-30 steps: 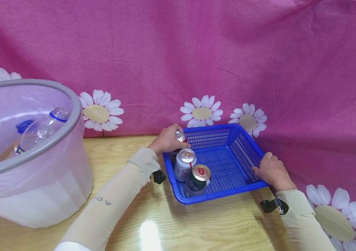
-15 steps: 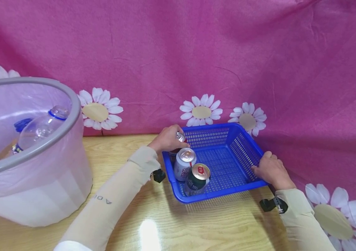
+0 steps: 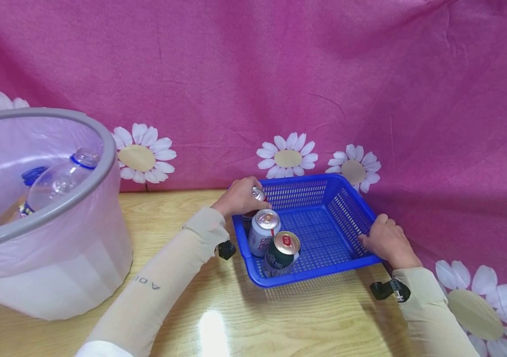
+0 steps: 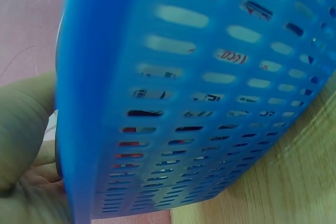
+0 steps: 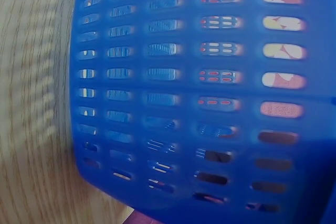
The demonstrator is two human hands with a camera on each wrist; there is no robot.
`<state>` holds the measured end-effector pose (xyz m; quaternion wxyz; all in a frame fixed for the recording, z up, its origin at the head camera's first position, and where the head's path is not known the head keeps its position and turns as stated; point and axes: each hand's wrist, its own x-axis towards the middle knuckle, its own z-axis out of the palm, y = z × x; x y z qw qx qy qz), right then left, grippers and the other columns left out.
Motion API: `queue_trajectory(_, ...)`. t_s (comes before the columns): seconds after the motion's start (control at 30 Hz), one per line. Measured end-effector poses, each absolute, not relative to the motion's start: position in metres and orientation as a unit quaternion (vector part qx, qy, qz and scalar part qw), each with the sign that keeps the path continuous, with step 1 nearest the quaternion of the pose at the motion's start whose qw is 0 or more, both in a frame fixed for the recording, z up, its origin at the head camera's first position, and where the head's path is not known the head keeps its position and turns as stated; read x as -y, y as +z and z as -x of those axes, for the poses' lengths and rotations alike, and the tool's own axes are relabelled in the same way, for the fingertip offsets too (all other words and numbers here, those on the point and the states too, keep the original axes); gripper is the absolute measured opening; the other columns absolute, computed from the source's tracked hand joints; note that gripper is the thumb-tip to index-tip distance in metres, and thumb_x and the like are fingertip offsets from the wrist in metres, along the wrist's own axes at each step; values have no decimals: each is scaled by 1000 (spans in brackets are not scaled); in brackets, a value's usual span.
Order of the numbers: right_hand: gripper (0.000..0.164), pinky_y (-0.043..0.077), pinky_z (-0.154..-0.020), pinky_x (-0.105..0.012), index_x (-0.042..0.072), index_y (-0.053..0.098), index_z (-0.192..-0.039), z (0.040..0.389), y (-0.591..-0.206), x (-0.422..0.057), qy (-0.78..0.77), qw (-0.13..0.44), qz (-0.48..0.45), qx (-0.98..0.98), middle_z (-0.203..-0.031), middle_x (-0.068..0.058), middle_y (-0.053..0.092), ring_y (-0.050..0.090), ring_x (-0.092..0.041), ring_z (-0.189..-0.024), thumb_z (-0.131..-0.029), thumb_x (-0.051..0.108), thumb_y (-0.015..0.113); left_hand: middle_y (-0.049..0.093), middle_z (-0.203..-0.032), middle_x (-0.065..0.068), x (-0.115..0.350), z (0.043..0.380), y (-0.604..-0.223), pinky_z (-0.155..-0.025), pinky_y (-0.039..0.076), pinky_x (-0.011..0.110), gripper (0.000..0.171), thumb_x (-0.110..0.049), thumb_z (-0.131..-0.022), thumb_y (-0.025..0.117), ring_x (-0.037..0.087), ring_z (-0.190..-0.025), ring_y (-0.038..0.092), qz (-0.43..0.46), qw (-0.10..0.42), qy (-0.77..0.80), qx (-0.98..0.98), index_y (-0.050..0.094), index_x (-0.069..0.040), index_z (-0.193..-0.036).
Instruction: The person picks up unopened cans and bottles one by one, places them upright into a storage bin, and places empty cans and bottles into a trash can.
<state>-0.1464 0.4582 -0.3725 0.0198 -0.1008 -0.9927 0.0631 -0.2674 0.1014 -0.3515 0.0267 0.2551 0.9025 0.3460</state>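
A blue perforated plastic basket (image 3: pixel 320 230) stands on the wooden table with three drink cans along its left side. My left hand (image 3: pixel 241 197) reaches over the far left corner and grips the top of a dark red can (image 3: pixel 258 194), whose lower part is mostly hidden. In front of it stands a white can (image 3: pixel 264 232), then a dark green can (image 3: pixel 283 254) with a gold lid at the near left corner. My right hand (image 3: pixel 389 241) grips the basket's right rim. Through the slots of the basket wall (image 4: pixel 100 87), the left wrist view shows printed cans.
On the left stands a large white bin (image 3: pixel 66 282) with a grey rim and a plastic liner. A clear plastic bottle (image 3: pixel 59 186) with a blue ring lies inside it. Behind the table hangs a pink cloth (image 3: pixel 235 79) with daisies.
Both hands, the cans and the basket keep their places. Only a slight shift of the head view shows.
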Motion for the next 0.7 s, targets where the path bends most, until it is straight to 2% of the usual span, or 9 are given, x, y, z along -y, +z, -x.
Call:
queue_trajectory(0.23,58,48,-84,-69,-22,39,-106,146,-371,-458,69,19,102,992,-101,-47,52,57,-62,-91,-90,26,69,73,-109,12,-101,266,-353,-96,57,39,57,-38,-80,88,27,-105,67,-247,33,358,-900,63,-2,-118)
queue_trajectory(0.53,59,48,-84,-69,-21,39,-108,145,-371,-457,71,12,109,991,-102,-46,51,57,-61,-92,-91,26,69,73,-116,13,-102,263,-355,-100,56,40,62,-40,-82,85,28,-112,66,-247,24,360,-899,62,-1,-124)
queue_trajectory(0.7,59,49,-85,-69,-22,39,-109,146,-370,-457,72,13,110,991,-103,-46,51,57,-61,-93,-91,27,69,71,-127,15,-101,263,-355,-106,55,42,69,-46,-83,83,29,-120,65,-226,31,397,-889,61,-1,-131)
